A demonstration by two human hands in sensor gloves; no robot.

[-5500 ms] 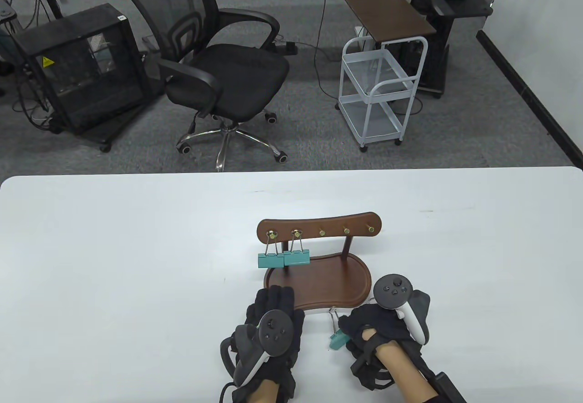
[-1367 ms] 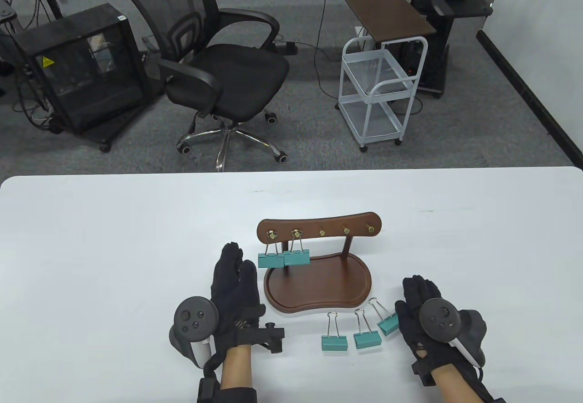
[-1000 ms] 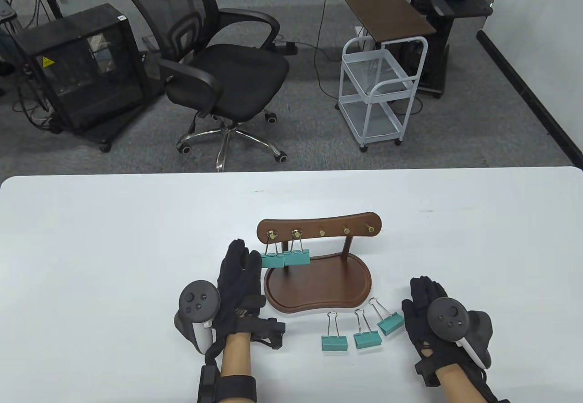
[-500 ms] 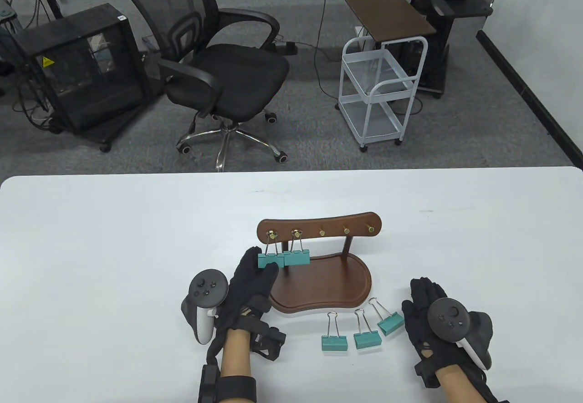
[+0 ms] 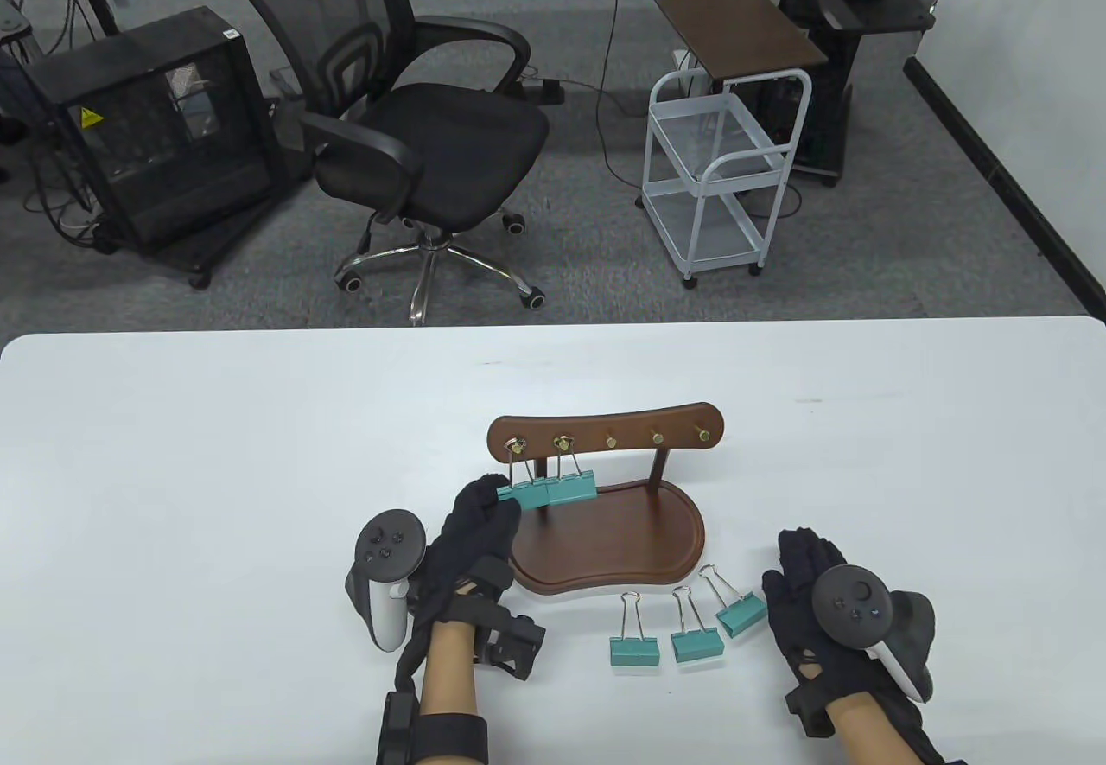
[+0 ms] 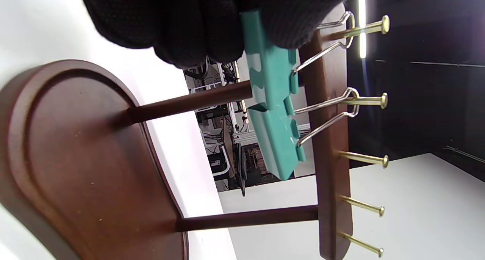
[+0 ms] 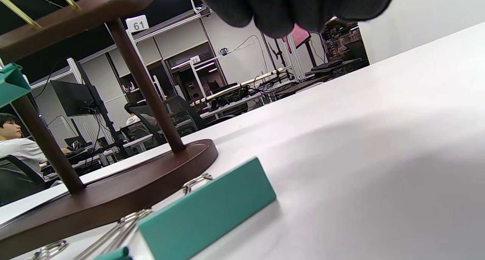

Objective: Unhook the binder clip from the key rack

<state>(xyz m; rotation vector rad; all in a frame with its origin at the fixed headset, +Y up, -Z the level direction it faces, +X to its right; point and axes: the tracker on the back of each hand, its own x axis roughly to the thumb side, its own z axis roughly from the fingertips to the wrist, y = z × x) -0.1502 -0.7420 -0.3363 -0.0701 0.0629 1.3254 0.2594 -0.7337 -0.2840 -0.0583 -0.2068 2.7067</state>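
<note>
Hands: right hand (image 5: 808,605) lying flat, fingers spread, on table (image 5: 173,497) beside three loose clips (image 5: 683,627) | left hand (image 5: 475,532) pinching clip (image 6: 267,68), wire loop hanging on rack (image 5: 605,488) peg — left wrist view only | chair (image 5: 415,125), cart (image 5: 721,168) standing beyond.

Five teal binder clips in all: two hanging on the key rack (image 5: 605,441) (the leftmost two pegs), at (image 5: 529,495) and (image 5: 572,487), and three lying on the bench (image 5: 216,471), at (image 5: 635,650), (image 5: 696,643) and (image 5: 741,614). The one rack carries five brass pegs. Two gloved hands, (image 5: 475,532) and (image 5: 808,601).
</note>
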